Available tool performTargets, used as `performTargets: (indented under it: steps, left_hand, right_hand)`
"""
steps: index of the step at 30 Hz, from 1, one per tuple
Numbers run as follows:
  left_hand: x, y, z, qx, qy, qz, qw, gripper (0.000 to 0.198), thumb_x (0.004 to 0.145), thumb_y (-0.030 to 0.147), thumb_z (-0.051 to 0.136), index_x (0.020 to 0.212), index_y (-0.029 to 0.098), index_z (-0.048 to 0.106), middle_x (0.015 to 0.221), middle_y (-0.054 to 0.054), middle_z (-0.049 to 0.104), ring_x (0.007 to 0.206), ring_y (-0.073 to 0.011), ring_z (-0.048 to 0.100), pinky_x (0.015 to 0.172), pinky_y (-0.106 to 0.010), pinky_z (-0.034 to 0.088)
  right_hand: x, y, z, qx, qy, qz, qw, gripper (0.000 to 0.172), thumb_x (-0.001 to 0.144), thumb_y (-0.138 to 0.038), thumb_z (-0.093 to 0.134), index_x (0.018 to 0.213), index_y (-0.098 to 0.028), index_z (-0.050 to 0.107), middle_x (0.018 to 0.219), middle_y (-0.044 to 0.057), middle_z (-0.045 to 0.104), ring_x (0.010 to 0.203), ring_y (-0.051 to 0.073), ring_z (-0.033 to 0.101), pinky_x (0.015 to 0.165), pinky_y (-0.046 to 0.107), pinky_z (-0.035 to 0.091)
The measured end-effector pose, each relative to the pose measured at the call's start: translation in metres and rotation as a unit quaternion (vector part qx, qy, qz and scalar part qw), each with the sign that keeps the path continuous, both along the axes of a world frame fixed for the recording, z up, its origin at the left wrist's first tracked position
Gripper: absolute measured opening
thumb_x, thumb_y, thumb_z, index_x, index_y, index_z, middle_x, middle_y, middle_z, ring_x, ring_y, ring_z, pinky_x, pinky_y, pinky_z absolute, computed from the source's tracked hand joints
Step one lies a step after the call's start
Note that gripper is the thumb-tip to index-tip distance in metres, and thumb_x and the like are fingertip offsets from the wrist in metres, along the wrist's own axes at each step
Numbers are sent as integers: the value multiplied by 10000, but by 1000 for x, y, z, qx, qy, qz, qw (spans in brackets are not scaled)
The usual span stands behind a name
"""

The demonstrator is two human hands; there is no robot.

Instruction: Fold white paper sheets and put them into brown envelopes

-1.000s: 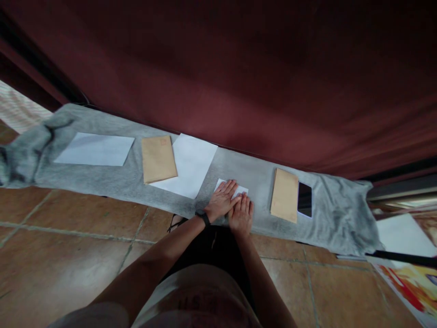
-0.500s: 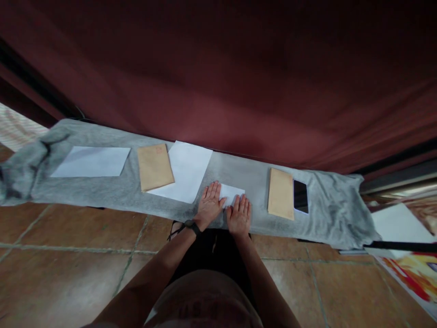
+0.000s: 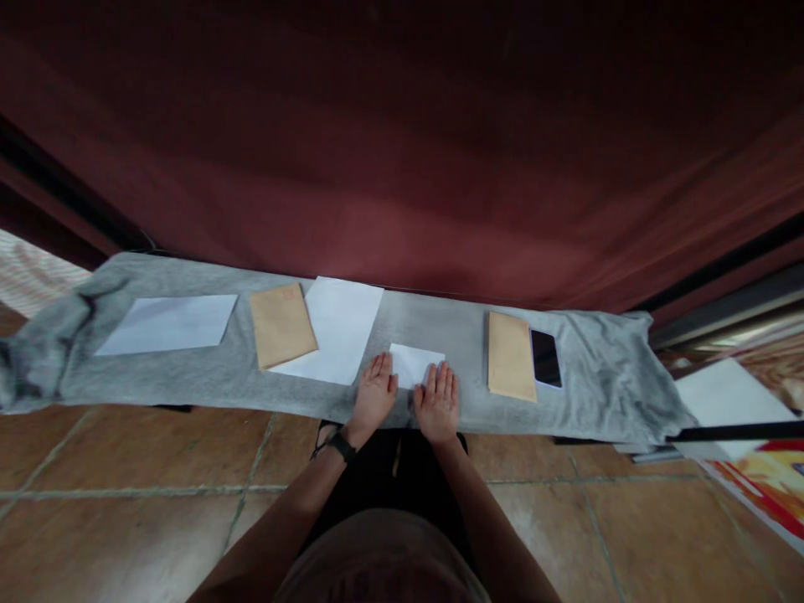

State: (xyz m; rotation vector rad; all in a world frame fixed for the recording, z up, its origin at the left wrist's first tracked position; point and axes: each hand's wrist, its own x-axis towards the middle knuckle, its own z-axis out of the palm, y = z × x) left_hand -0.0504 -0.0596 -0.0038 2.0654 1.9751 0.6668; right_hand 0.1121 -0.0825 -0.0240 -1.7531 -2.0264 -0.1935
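Observation:
A small white piece of paper (image 3: pixel 414 363), apparently folded, lies on the grey cloth (image 3: pixel 427 318) in front of me. My left hand (image 3: pixel 376 394) rests flat at its left edge, fingers stretched forward. Over its lower right corner lies my right hand (image 3: pixel 438 404), palm down with the fingers straight. Neither hand grips anything. Left of my left hand is a larger white sheet (image 3: pixel 342 327), partly covered by brown envelopes (image 3: pixel 282 325).
Another white sheet (image 3: pixel 169 322) lies at the far left. To the right are more brown envelopes (image 3: pixel 512 356) and a phone (image 3: pixel 546 358) beside them. A dark red curtain (image 3: pixel 402 184) hangs behind the cloth-covered surface. Tiled floor (image 3: pixel 157 452) shows in front.
My left hand has slid left off the small paper to its edge, uncovering more of it. The right hand stays at the lower right corner. The view has shifted slightly.

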Motion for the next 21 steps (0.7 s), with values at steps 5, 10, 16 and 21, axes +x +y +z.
performTargets:
  steps: [5,10,16,21]
  left_hand:
    - [2,11,5,-37,-185,31,982,467,911,284,557,1353,136,585,1352,-144,660,1272,-284,601,1099,-459,482]
    - [5,21,6,-82,-417,101,899,426,861,266,598,1277,174,621,1182,-100,734,1034,-240,708,904,-406,581]
    - [11,17,21,-112,-482,77,865,345,821,277,598,1123,137,688,933,-81,762,810,-214,712,705,-335,578]
    - [28,4,49,-125,-524,46,841,286,816,351,658,1018,155,707,901,-62,740,780,-188,681,670,-289,543]
  right_hand:
    - [0,-1,3,-6,-11,-7,1000,626,1025,-333,419,1562,-25,325,1606,282,321,1463,386,362,1155,563,326]
    - [0,-1,6,-17,-11,-6,1000,624,1024,-336,435,1553,-21,335,1610,281,311,1462,363,372,1166,554,315]
    - [6,-7,10,-27,28,64,997,606,1004,-373,500,1529,-82,412,1582,203,416,1471,307,375,1221,523,263]
    - [11,5,21,-80,343,66,934,476,965,-330,472,1396,-159,584,1459,131,585,1351,249,526,1186,477,347]
